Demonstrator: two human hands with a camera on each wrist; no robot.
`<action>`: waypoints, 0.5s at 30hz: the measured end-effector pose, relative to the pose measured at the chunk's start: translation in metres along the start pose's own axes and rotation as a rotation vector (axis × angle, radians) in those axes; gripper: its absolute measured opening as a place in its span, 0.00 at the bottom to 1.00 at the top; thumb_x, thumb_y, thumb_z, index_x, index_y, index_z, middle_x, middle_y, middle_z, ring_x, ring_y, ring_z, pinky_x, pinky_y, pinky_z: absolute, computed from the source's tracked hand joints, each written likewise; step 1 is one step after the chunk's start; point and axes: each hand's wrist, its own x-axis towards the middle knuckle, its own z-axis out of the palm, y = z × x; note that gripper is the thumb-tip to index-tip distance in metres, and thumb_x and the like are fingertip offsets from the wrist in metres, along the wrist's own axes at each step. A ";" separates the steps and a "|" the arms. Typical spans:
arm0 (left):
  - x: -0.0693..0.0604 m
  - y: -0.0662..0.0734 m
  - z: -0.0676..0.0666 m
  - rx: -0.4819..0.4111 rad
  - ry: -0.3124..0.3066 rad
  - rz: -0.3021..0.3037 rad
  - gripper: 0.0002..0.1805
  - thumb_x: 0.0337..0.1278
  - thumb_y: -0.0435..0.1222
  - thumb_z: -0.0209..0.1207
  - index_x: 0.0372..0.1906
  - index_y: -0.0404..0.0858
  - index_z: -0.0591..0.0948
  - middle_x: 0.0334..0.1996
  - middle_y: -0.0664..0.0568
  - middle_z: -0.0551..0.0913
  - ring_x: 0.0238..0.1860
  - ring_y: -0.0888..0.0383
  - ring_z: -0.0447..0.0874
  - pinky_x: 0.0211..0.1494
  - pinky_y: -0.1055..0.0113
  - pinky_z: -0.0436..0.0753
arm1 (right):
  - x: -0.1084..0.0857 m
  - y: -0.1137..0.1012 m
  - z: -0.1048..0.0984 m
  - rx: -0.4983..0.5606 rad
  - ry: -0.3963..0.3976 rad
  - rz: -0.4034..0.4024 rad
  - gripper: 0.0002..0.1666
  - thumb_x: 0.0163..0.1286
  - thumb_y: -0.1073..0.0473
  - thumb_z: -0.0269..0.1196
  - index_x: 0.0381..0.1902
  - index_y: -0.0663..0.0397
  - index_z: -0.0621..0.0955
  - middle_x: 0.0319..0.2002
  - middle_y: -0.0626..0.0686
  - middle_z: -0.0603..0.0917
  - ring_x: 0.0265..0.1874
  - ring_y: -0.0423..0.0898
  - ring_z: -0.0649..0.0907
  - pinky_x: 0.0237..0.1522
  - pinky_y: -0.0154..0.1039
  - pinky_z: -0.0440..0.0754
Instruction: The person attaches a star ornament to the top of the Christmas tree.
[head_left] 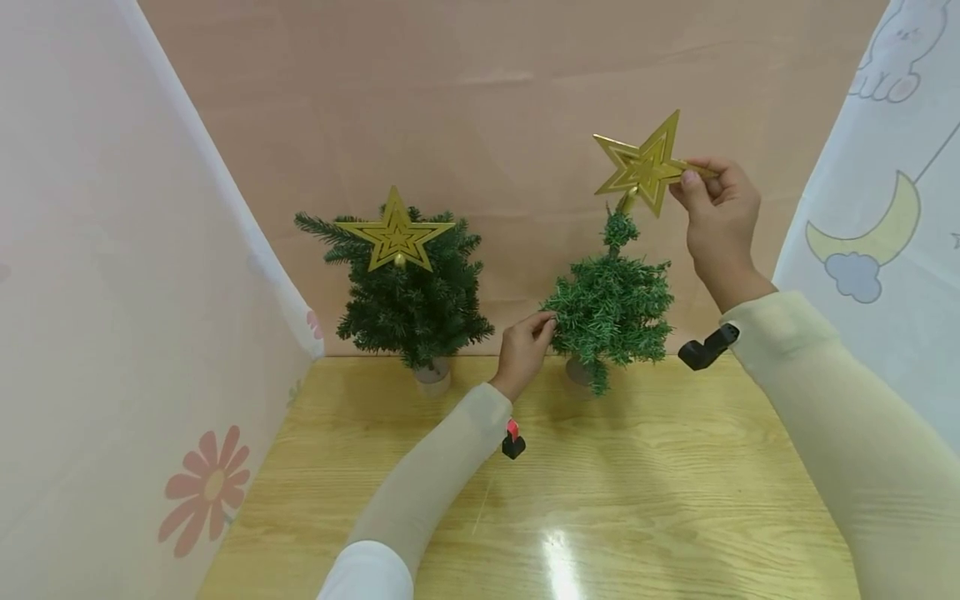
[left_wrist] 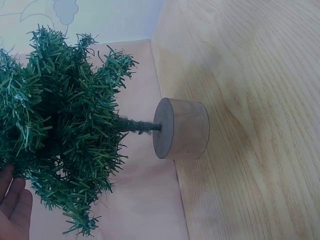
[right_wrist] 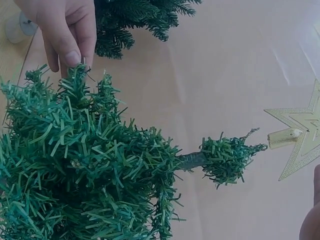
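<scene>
My right hand (head_left: 723, 212) pinches one point of a gold star tree topper (head_left: 643, 167), tilted above the right-hand small Christmas tree (head_left: 611, 308). In the right wrist view, the topper's hollow socket (right_wrist: 284, 137) is at the tree's thin tip (right_wrist: 252, 145); whether the tip is inside I cannot tell. My left hand (head_left: 522, 350) pinches a branch tip (right_wrist: 75, 82) on that tree's left side, with thumb and fingers together. The tree's round base (left_wrist: 187, 129) stands on the table.
To the left, a darker small Christmas tree (head_left: 420, 308) carries another gold star (head_left: 397, 235) and stands in a round base (head_left: 432, 379). The wooden table (head_left: 600, 483) meets a pinkish cloth backdrop (head_left: 510, 100). Printed curtains hang at both sides.
</scene>
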 end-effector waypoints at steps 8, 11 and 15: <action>0.000 0.001 0.000 0.005 0.000 -0.001 0.16 0.72 0.41 0.53 0.59 0.44 0.81 0.48 0.55 0.85 0.43 0.69 0.83 0.40 0.74 0.81 | 0.008 0.000 0.004 0.026 0.041 0.015 0.13 0.67 0.70 0.62 0.48 0.69 0.80 0.45 0.61 0.83 0.48 0.53 0.83 0.55 0.39 0.78; 0.000 0.001 0.000 0.010 0.002 0.000 0.16 0.72 0.41 0.53 0.59 0.44 0.81 0.47 0.55 0.85 0.43 0.69 0.83 0.40 0.74 0.81 | 0.010 0.000 0.004 0.031 0.044 0.026 0.12 0.67 0.70 0.62 0.48 0.68 0.80 0.46 0.61 0.83 0.48 0.53 0.83 0.55 0.39 0.78; 0.000 0.001 0.000 0.010 0.000 0.003 0.17 0.72 0.41 0.53 0.59 0.43 0.81 0.47 0.55 0.85 0.42 0.69 0.83 0.38 0.75 0.81 | 0.012 0.000 0.005 0.031 0.047 0.045 0.12 0.67 0.70 0.62 0.48 0.68 0.80 0.46 0.61 0.83 0.49 0.53 0.83 0.55 0.38 0.77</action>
